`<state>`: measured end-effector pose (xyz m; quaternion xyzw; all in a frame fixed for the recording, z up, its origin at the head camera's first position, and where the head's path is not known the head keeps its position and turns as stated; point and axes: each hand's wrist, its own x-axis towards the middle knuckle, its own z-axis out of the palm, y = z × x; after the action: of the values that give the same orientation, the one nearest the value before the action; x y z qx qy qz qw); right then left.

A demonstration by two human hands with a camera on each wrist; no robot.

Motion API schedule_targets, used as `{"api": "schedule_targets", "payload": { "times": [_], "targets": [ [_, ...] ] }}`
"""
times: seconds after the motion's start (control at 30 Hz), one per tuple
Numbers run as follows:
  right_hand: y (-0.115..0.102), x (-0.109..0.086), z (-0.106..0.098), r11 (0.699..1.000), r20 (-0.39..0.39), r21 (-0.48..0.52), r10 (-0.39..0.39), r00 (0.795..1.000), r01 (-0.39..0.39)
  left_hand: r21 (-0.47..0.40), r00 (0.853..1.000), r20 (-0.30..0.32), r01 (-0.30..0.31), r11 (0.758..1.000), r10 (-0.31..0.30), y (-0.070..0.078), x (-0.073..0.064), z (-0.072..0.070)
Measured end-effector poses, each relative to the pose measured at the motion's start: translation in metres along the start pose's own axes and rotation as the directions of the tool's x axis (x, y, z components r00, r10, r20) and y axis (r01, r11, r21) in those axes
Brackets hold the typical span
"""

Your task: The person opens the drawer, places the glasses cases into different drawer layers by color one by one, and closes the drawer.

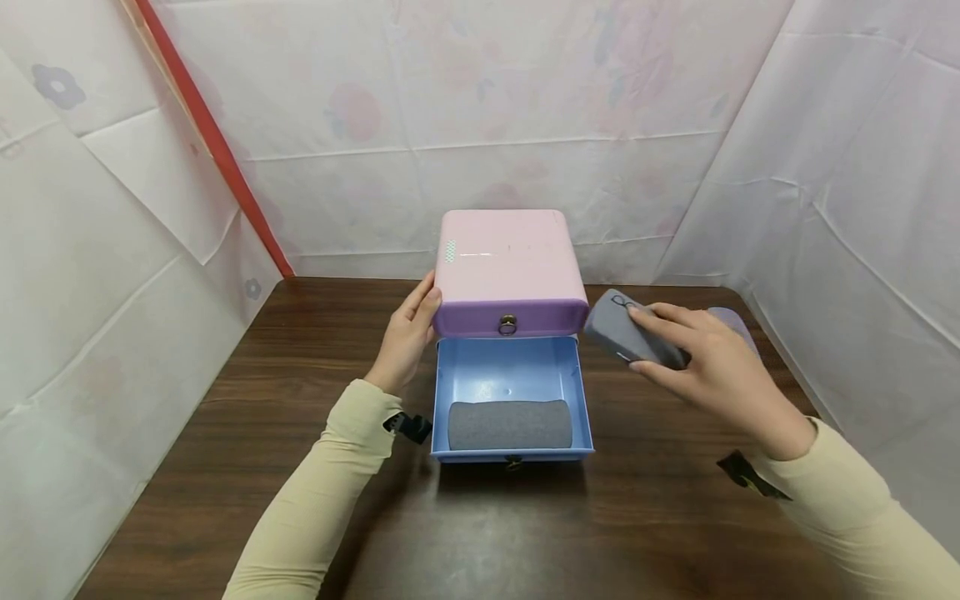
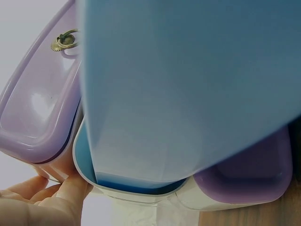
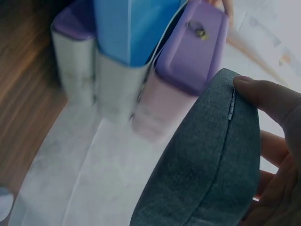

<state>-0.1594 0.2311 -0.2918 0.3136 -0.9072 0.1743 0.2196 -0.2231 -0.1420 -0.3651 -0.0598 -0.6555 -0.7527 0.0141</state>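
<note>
My right hand holds a grey hard glasses case, printed with a small glasses outline, in the air right of the drawer cabinet. A hinge shows along the seam of this glasses case in the right wrist view, with my thumb beside it. With its fingers lying along the cabinet's left side, my left hand touches the upper tier. The cabinet has a pink top and a purple upper drawer with a ring pull. Below, a blue drawer is pulled out, and another grey case lies near its front.
Partly behind my right hand, a greyish-purple object lies on the dark wooden table. A purple bottom drawer sits under the blue one. White patterned sheets enclose the table at the back and both sides.
</note>
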Motion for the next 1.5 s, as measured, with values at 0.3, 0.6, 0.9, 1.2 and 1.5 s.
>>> {"api": "schedule_targets", "payload": {
  "times": [0.3, 0.6, 0.9, 1.2, 1.5],
  "targets": [
    [-0.028, 0.020, 0.019, 0.994, 0.142, 0.043, -0.104, 0.984, 0.099, 0.001, 1.000, 0.000, -0.001, 1.000, 0.001, 0.000, 0.000, 0.000],
    [-0.047, 0.039, 0.053, 0.960, 0.191, 0.057, -0.279, 0.941, 0.274, -0.006, 1.000, -0.004, 0.008, 1.000, -0.008, 0.000, 0.000, 0.002],
    [-0.062, 0.051, 0.087, 0.922, 0.231, -0.002, -0.376, 0.897, 0.386, 0.005, 1.000, 0.002, 0.010, 1.000, -0.010, 0.000, -0.001, 0.002],
    [-0.064, 0.058, 0.113, 0.928, 0.313, 0.003, -0.355, 0.881, 0.373, 0.004, 1.000, 0.005, 0.008, 1.000, -0.008, 0.000, -0.002, 0.001],
    [-0.062, 0.058, 0.128, 0.937, 0.339, 0.022, -0.335, 0.879, 0.349, 0.001, 1.000, -0.001, 0.008, 1.000, -0.008, 0.001, -0.002, 0.002]
  ]
}}
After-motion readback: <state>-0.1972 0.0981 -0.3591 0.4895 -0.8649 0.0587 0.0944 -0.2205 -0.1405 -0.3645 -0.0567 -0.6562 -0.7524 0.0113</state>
